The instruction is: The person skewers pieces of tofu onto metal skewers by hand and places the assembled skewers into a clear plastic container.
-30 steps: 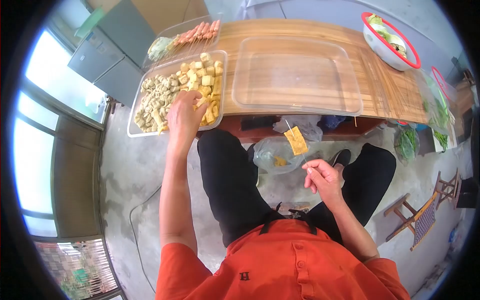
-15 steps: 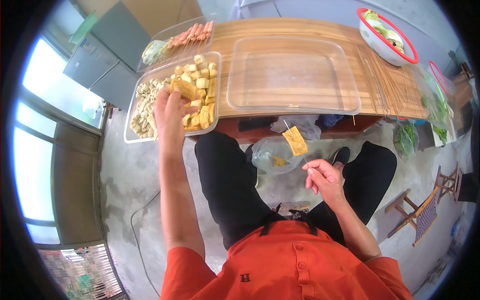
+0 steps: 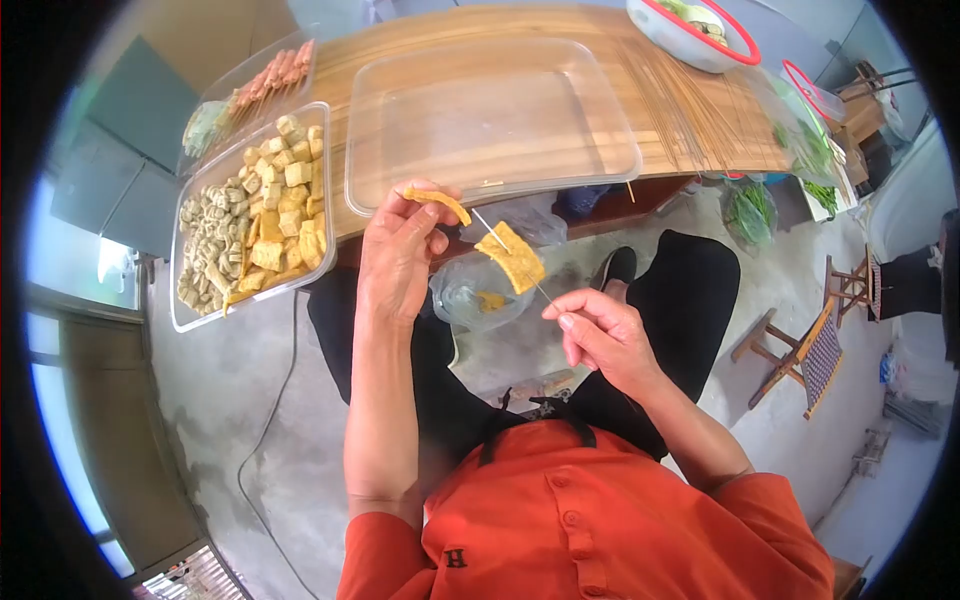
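Drawn back from the clear plastic tub (image 3: 255, 299), the left hand (image 3: 400, 245) pinches a thin, curved golden slice (image 3: 437, 203) just beside the slim skewer's (image 3: 543, 292) tip; the right hand (image 3: 608, 335) pinches its lower end, below a pierced, rough square (image 3: 512, 260). Golden cubes (image 3: 297, 173) and pale knotted pieces (image 3: 208, 225) fill the tub, left of a shallow tray (image 3: 480, 120).

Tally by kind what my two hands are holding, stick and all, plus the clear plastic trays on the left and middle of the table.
Yellow slices: 2 (one skewered, one in the left hand)
Skewer: 1, in the right hand
Clear trays: 3
Total: 6
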A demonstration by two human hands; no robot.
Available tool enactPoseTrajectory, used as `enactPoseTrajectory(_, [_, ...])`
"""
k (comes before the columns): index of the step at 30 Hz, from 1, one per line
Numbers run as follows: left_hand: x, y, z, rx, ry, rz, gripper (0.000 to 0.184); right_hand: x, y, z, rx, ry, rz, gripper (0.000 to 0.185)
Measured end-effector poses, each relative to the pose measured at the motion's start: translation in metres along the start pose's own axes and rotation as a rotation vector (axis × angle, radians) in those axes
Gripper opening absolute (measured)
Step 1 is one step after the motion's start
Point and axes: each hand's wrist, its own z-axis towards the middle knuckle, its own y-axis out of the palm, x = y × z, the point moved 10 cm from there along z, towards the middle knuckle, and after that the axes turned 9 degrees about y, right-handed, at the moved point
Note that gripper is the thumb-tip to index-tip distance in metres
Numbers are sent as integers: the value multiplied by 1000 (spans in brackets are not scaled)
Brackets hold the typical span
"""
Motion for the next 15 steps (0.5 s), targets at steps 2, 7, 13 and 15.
enactPoseTrajectory(2, [-8,-1,0,-1,-20,-50,21,4,0,1,-2,8,-8,17])
enactPoseTrajectory(7, [-14,5,-4,14,-49,-128,32,7,4,1,-12,10,-56,17])
enactPoseTrajectory(13, [-19,3,-6,42,-74,-143,37,2,5,0,-3,-34,-72,16])
enactPoseTrajectory(15, [-19,5,-8,46,-104,-120,44,3,4,0,10,-33,-102,15])
